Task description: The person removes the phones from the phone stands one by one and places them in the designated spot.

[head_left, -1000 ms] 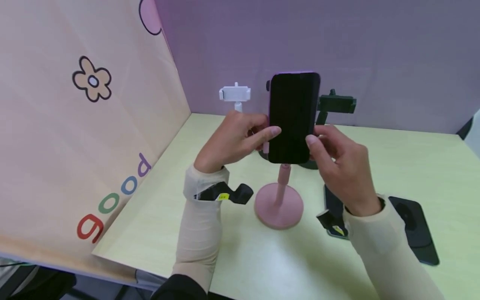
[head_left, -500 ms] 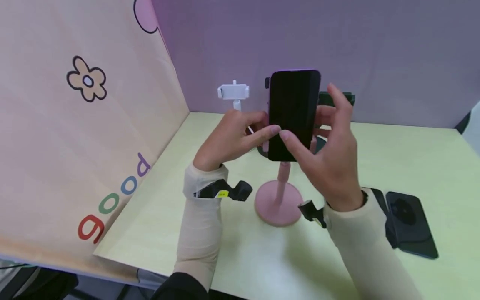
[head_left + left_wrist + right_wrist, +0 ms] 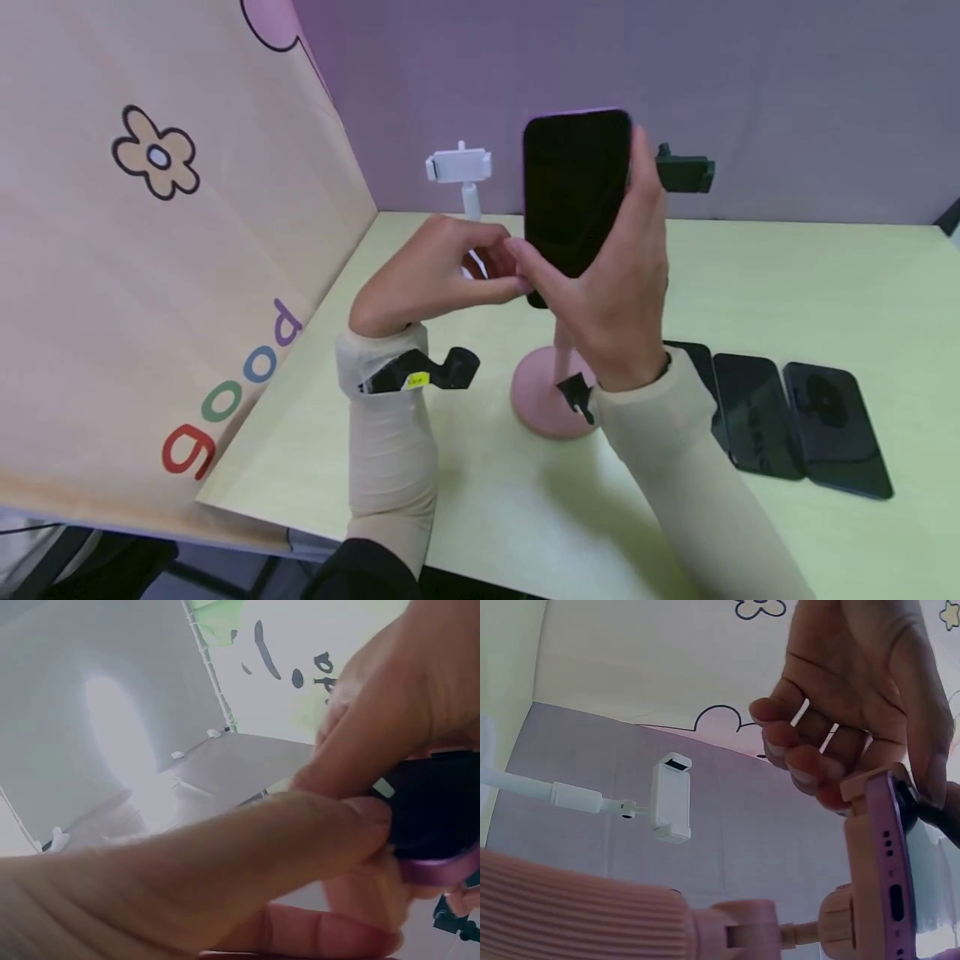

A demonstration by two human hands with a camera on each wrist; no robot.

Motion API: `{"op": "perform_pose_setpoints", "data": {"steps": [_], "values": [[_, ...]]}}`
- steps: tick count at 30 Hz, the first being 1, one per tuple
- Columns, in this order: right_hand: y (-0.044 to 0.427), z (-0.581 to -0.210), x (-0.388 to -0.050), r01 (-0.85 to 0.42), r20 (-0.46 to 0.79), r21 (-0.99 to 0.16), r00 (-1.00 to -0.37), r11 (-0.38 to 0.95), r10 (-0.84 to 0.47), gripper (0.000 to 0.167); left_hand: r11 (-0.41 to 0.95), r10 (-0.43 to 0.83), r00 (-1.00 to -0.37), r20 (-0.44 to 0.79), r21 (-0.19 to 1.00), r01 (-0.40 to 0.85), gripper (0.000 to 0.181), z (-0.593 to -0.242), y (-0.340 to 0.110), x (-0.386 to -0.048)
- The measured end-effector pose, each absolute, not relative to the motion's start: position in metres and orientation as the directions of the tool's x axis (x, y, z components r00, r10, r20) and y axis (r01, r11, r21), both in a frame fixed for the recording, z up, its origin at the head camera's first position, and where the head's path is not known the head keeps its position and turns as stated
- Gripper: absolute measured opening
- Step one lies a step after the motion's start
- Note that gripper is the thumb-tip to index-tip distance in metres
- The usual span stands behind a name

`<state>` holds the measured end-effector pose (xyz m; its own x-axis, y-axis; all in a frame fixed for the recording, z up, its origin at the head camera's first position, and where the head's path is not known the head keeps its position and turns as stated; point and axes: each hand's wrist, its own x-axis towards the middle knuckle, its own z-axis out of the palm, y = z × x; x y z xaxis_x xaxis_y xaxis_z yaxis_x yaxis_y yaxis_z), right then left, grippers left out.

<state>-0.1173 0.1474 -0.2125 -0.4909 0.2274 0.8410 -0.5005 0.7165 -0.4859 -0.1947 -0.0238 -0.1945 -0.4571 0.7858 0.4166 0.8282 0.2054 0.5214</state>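
Observation:
A black-screened smartphone (image 3: 573,187) with a purple frame (image 3: 887,847) stands upright in the clamp (image 3: 860,855) of a pink phone stand (image 3: 542,392). At the phone's lower left edge, my left hand (image 3: 435,271) pinches the end of the clamp, thumb in front and fingers behind. My right hand (image 3: 618,292) grips the phone from the right; its thumb crosses the lower screen to the left edge, close to the left thumb. The right hand's other fingers are mostly hidden behind the phone.
Behind stand a white phone stand (image 3: 459,167) and a dark green one (image 3: 684,173), partly hidden. Three dark phones lie side by side on the table at right, the middle phone (image 3: 757,417) between the others. A printed cloth (image 3: 225,208) borders the left side.
My right hand has moved left from the phone's right edge, bringing its thumb across the screen to the left edge. The left hand stays by the clamp. The view has shifted slightly.

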Motion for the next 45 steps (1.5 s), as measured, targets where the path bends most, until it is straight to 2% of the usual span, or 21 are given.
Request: {"op": "perform_pose_setpoints", "data": {"steps": [6,17,27,34,45], "values": [[0.144,-0.214,-0.123,-0.513,0.862,-0.465,-0.448,0.722,0.237,0.101,0.219,0.781,-0.457,0.425,0.498,0.839,0.003,-0.193,-0.022,-0.196],[0.147,-0.214,-0.131,-0.572,0.894,-0.423,-0.392,0.703,0.218,0.093,0.108,0.798,-0.384,0.466,0.515,0.85,0.003,-0.199,-0.015,-0.207],[0.148,-0.213,-0.131,-0.604,0.893,-0.424,-0.405,0.675,0.198,0.089,0.068,0.801,-0.358,0.48,0.521,0.851,0.007,-0.203,-0.012,-0.211],[0.154,-0.212,-0.129,-0.615,0.871,-0.473,-0.433,0.63,0.231,0.089,0.035,0.813,-0.319,0.488,0.506,0.862,0.006,-0.204,-0.007,-0.215],[0.156,-0.207,-0.133,-0.629,0.876,-0.47,-0.416,0.619,0.243,0.088,0.03,0.815,-0.317,0.485,0.511,0.859,0.007,-0.198,-0.009,-0.217]]}}
